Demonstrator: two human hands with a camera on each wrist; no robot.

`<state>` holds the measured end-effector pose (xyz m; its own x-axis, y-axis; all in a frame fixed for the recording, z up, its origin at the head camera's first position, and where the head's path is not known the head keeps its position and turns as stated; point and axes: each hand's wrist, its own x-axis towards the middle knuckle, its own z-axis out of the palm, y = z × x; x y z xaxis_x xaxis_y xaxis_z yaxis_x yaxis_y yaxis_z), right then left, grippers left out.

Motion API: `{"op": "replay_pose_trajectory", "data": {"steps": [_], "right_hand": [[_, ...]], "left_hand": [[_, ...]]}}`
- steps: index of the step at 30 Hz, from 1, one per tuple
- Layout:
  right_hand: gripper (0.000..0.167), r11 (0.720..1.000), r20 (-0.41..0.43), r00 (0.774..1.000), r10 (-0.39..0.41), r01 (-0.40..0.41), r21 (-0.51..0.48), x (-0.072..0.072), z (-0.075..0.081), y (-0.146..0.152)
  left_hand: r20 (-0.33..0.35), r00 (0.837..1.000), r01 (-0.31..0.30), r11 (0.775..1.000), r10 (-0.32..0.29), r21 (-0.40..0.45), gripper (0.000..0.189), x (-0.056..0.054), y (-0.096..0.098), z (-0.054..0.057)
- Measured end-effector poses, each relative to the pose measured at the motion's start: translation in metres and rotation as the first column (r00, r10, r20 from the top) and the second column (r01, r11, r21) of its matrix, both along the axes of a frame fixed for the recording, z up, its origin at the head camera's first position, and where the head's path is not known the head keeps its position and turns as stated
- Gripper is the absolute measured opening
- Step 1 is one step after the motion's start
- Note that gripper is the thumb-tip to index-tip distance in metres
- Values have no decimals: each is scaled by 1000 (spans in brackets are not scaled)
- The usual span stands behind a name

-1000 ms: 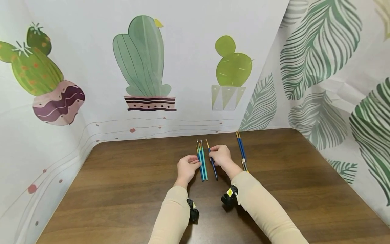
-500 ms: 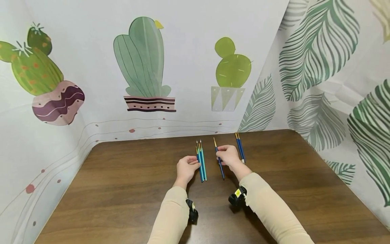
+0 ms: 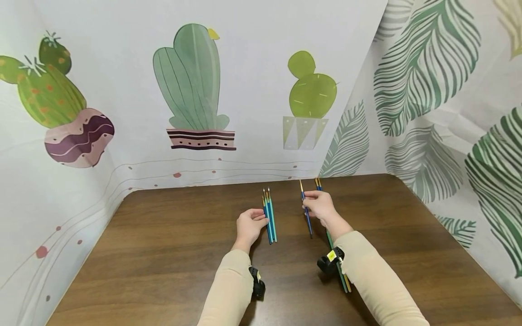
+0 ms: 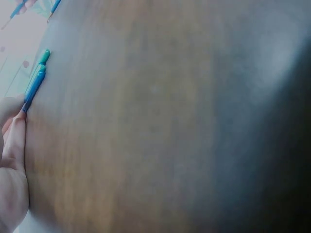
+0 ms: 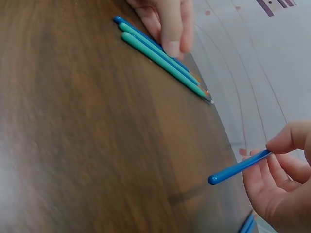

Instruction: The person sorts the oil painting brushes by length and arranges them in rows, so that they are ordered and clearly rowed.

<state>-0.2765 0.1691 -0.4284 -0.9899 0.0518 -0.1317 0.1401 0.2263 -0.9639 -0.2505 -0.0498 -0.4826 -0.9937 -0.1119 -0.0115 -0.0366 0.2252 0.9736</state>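
Note:
Several blue and teal paintbrushes [image 3: 274, 226] lie side by side mid-table, bristles toward the wall. My left hand [image 3: 248, 226] holds them at their left side, thumb over the handles; the right wrist view shows its thumb [image 5: 171, 43] on this group. Between thumb and fingers my right hand [image 3: 322, 208] pinches a blue paintbrush [image 3: 308, 222], bristles pointing away from me. In the right wrist view the rounded end of this blue handle [image 5: 233, 171] hangs over the table, with a shadow beneath. At the edge of the left wrist view, handle ends [image 4: 36, 87] stick out past my left fingers.
Right of my right hand lie two blue brushes [image 3: 318, 183], partly covered by the hand. Closer to me, green and yellow handles [image 3: 343, 278] show beneath my right forearm. The brown wooden table [image 3: 171, 253] meets a wall [image 3: 253, 90] printed with cacti and leaves.
My right hand has moved right with the blue brush, away from the group and toward the brushes on the right. Green and yellow handles have come into view. My left hand has stayed put.

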Motion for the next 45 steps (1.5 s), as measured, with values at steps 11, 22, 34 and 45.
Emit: {"op": "replay_pose_trajectory", "data": {"steps": [11, 22, 34, 45], "right_hand": [[46, 998, 10, 998, -62, 62, 3, 0, 4, 20], [48, 992, 46, 993, -111, 113, -48, -5, 2, 42], [45, 984, 26, 984, -176, 176, -12, -20, -6, 56], [42, 973, 44, 972, -230, 228, 38, -33, -13, 64]], "left_hand": [[-10, 1000, -2, 1000, 2, 4, 27, 2, 0, 0], [-24, 1000, 6, 1000, -6, -9, 28, 1, -1, 0], [-15, 1000, 11, 1000, -10, 10, 28, 2, 0, 1], [-18, 1000, 10, 1000, -10, 15, 28, 3, -1, 3]]}}
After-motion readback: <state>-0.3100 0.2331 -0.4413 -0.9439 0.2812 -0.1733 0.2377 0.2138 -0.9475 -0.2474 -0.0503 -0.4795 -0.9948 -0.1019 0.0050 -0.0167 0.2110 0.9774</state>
